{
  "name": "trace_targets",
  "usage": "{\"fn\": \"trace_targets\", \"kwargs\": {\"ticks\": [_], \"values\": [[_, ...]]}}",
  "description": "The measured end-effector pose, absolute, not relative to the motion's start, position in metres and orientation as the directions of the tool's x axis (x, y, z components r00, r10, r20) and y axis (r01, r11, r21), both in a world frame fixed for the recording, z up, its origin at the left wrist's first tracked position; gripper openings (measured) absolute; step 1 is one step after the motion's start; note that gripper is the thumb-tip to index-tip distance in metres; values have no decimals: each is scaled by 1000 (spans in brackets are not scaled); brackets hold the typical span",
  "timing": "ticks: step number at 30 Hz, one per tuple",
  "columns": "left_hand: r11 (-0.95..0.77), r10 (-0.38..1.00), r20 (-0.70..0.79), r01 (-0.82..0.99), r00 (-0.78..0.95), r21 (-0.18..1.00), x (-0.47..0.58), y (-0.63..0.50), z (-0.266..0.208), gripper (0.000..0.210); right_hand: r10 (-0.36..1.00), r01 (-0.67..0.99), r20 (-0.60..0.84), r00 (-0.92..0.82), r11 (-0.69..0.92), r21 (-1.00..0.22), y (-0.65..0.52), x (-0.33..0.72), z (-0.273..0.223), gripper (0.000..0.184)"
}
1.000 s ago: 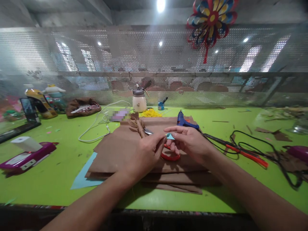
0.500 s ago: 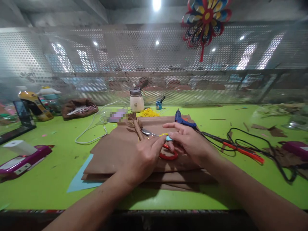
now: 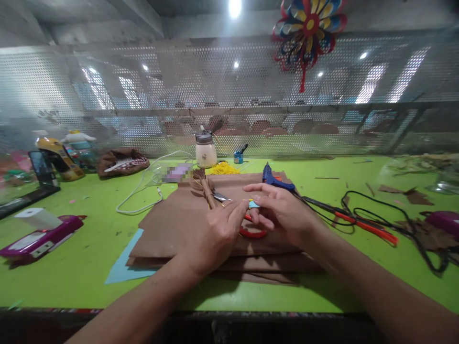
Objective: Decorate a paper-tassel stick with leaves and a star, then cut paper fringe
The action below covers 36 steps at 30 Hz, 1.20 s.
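Note:
Over the stack of brown paper [image 3: 172, 224], my left hand [image 3: 222, 229] and my right hand [image 3: 285, 208] meet fingertip to fingertip. Pinched between them is a small light-blue and yellow piece [image 3: 254, 204], mostly covered by fingers. My right index finger stretches out above it. Scissors with red handles [image 3: 255, 234] lie on the paper beneath my hands, their blades pointing away to the left. Beside my left fingers rests a rolled brown paper bundle [image 3: 207, 187] with a fringed end. A blue glue gun [image 3: 274, 179] sits just past my right hand.
A red-handled tool [image 3: 366, 227] and black cord lie on the green table [image 3: 322, 277] to the right. At left are a purple power strip [image 3: 43, 239] and white cable. Behind stand a lidded jar [image 3: 205, 152], yellow strands [image 3: 224, 168] and a small blue pot [image 3: 238, 156].
The whole view has shifted slightly, so things sit a little further right. Both hands keep nearly the same pose around the small piece.

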<state>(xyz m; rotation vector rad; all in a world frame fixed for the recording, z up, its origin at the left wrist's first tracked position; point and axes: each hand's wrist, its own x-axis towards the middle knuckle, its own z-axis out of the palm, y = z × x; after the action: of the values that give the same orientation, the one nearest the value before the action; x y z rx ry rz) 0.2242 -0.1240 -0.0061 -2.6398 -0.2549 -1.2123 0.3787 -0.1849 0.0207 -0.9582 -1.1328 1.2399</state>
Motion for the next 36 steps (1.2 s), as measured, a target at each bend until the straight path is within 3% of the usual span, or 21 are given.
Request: {"fn": "trace_targets", "kwargs": {"ticks": [5, 9, 13, 15, 17, 20, 23, 27, 32, 36], "values": [[-967, 55, 783, 230, 619, -114, 224, -124, -5, 24, 994, -212, 109, -16, 103, -972, -183, 379, 16, 29], [-971, 40, 795, 212, 605, -113, 224, -122, -5, 26, 985, -45, 156, 73, 160, -986, -180, 387, 10, 25], [-976, 40, 823, 197, 567, -88, 225, -121, -5, 27, 975, 67, 219, 29, 216, -974, -181, 393, 10, 25], [-985, 89, 845, 175, 527, -6, 225, -121, -4, 27, 965, 97, 262, 5, 261, -961, -181, 394, 12, 25], [-977, 210, 843, 133, 494, 166, 225, -122, -3, 29, 949, 151, 315, 14, 310, -939, -182, 394, 13, 24], [-863, 447, 737, 30, 507, 504, 223, -124, 3, 32, 913, 259, 405, 57, 378, -889, -183, 392, 13, 22], [-704, 588, 606, -28, 535, 709, 221, -125, 9, 29, 873, 328, 479, 86, 430, -841, -184, 389, 12, 22], [-635, 641, 543, -22, 542, 772, 222, -126, 15, 17, 855, 364, 511, 87, 451, -815, -188, 387, 11, 24], [-670, 605, 587, -55, 538, 741, 221, -120, 17, 13, 865, 370, 492, 95, 428, -824, -189, 387, 10, 24], [-552, 675, 445, 2, 589, 834, 221, -117, 17, 16, 885, 290, 454, 103, 410, -865, -184, 389, 8, 23]]}}
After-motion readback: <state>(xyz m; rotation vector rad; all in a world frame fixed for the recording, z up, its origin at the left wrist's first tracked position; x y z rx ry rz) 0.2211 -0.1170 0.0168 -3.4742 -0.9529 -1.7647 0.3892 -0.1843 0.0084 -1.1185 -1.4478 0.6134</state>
